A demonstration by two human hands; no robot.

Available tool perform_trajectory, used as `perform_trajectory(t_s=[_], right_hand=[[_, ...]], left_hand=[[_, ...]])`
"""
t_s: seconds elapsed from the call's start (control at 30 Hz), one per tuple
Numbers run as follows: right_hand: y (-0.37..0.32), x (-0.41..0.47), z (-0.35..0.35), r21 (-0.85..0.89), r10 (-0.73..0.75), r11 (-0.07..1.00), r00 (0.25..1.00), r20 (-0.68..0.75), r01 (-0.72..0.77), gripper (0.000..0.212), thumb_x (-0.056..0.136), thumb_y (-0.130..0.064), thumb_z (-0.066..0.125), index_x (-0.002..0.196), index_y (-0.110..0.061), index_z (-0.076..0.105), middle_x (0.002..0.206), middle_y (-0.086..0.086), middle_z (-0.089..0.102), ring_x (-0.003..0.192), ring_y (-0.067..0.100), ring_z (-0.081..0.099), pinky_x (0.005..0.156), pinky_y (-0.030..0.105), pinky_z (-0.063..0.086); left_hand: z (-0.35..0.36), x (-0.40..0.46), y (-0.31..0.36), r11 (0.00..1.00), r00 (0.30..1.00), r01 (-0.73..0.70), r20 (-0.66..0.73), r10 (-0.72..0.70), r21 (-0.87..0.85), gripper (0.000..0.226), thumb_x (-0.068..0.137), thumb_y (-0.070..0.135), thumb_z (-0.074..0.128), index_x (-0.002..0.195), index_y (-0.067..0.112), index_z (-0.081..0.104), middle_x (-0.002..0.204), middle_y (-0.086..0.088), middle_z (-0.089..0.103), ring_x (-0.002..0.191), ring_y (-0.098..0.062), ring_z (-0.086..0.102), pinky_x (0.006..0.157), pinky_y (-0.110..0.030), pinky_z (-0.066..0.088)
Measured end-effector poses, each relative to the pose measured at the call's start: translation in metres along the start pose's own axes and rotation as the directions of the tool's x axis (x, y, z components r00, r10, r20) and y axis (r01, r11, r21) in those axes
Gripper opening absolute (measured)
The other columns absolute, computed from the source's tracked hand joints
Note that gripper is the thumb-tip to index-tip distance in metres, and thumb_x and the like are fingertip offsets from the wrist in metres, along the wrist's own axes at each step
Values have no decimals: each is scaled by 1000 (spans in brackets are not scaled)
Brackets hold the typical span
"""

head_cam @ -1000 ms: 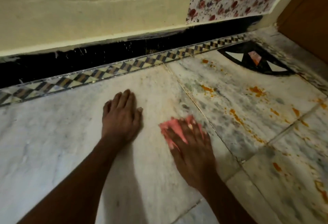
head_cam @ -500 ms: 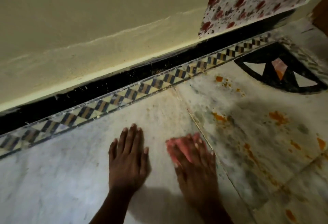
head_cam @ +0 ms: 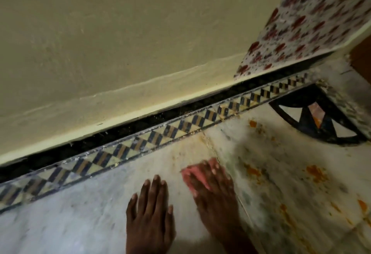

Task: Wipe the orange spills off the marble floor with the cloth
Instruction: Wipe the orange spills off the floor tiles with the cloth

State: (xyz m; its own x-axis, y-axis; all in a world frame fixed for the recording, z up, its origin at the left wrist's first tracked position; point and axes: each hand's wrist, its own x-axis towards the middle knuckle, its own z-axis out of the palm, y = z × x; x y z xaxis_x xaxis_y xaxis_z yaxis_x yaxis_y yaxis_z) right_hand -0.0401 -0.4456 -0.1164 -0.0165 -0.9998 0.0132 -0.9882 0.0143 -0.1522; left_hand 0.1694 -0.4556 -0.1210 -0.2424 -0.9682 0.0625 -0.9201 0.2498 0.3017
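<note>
- Cloth [head_cam: 195,175]: pink, flat on the marble floor [head_cam: 281,149], near centre, just left of a tile joint. Mostly covered by the hand; only its far and left edges show.
- Right hand [head_cam: 213,189]: palm down on the cloth, fingers straight and slightly spread, pressing rather than pinching; blurred, so finer detail cannot be told. A flat press likely keeps the whole cloth rubbing the stone.
- Left hand [head_cam: 149,213]: just left of the cloth, flat on bare marble, fingers straight and close together, holding nothing; judged to be a prop for body weight.
- Orange spills [head_cam: 316,173]: blotches on the tile to the right of the cloth, with more [head_cam: 253,123] further off near the border; not yet wiped.
- Patterned border strip [head_cam: 140,145]: along the far edge, below the cream wall [head_cam: 120,42].
- Corner inlay [head_cam: 313,121]: black, far right.
- Change against half a second ago: both hands lie a little nearer the border strip, the cloth closer to the tile joint; the spills to the right look the same.
</note>
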Motion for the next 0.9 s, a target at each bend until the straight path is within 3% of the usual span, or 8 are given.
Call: perform_trajectory(t_s=[0.17,0.33,0.47,0.57,0.63,0.7,0.8,0.9], right_hand=[[19,83,16,112,565,825,814,-136,-554,73,103,-50,39,167,-39,6,172,22,28,158,51,23,120,73,31],[-24,111,23,-28,114,993,993,-24,-115,64,108,-54,34,165,-54,4,180,6,1,164,41,-5,130,63,13],[1,34,5,-57,-219,972,969,111,226,55,113,-46,22,167,-49,9,180,-1,3,166,34,-4,130,59,18],[46,46,1,-68,139,988,990,14,-138,57,110,-45,26,167,-41,23,176,9,23,162,40,19,124,63,29],[50,94,9,-28,447,894,894,-41,-448,64,107,-52,25,168,-36,18,176,16,20,162,44,15,128,64,20],[32,146,17,18,512,859,858,-25,-512,67,108,-51,25,170,-32,8,178,17,7,163,45,2,130,64,12],[-9,157,24,-34,190,981,981,29,-189,66,108,-49,24,169,-39,0,179,12,-8,163,44,-9,131,63,10],[-13,82,15,-28,-234,971,965,121,239,59,113,-49,18,168,-45,-3,180,3,-7,165,35,-11,131,58,10]], left_hand=[[4,-1,-2,1000,998,-8,59,7,6,66,101,45,38,163,22,38,174,0,26,161,-24,25,122,-54,29],[6,-1,-3,1000,995,5,100,-5,5,66,103,47,38,164,23,35,176,1,20,163,-22,19,124,-54,29],[0,-4,-4,999,995,13,99,-10,-29,65,104,46,39,165,23,33,176,3,18,163,-20,17,126,-52,26],[-1,-4,-2,998,996,25,92,-19,-59,67,104,45,41,167,27,27,177,6,16,164,-17,14,128,-50,23],[3,-6,-3,998,996,30,86,-26,-53,68,103,45,42,167,27,27,176,5,18,163,-17,14,129,-49,21],[6,-6,-4,999,996,33,82,-29,-41,68,103,46,42,167,28,27,176,6,18,163,-16,13,129,-48,20],[5,-6,-3,999,996,36,88,-32,-41,67,103,46,43,166,29,28,176,8,18,163,-15,13,128,-50,23],[2,-5,-2,998,996,41,84,-37,-42,66,103,46,43,165,28,32,176,8,20,163,-15,16,126,-52,27]])
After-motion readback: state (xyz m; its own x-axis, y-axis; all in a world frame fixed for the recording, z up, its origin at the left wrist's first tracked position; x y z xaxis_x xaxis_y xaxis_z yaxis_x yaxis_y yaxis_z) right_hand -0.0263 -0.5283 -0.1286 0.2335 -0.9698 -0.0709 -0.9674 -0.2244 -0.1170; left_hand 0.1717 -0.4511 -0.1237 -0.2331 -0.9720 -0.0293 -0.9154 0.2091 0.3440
